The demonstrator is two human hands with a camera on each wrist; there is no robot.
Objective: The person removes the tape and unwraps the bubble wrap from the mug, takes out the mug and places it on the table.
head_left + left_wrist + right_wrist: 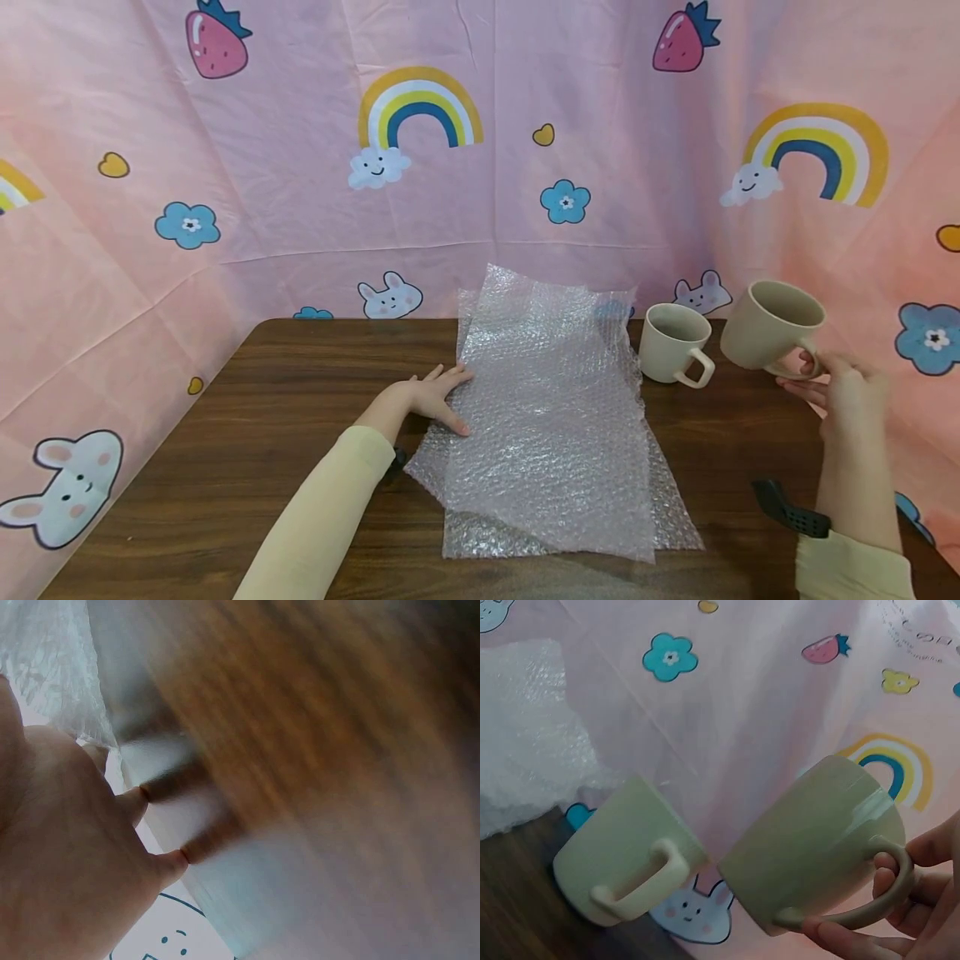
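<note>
My right hand (843, 385) grips the handle of a beige mug (761, 321) at the table's right side. In the right wrist view that mug (814, 844) tilts, with fingers (885, 877) curled through its handle. A second beige mug (670, 343) stands upright just left of it, handle toward the front right. My left hand (435, 397) lies with spread fingers on the left edge of the stacked bubble wrap sheets (551, 425). The left wrist view shows its fingertips (174, 862) touching the table, with bubble wrap (52, 664) beyond the thumb side.
The dark wooden table (300, 467) carries everything. The bubble wrap reaches past its back edge, close to a pink patterned curtain (300, 167) that hangs behind and along both sides.
</note>
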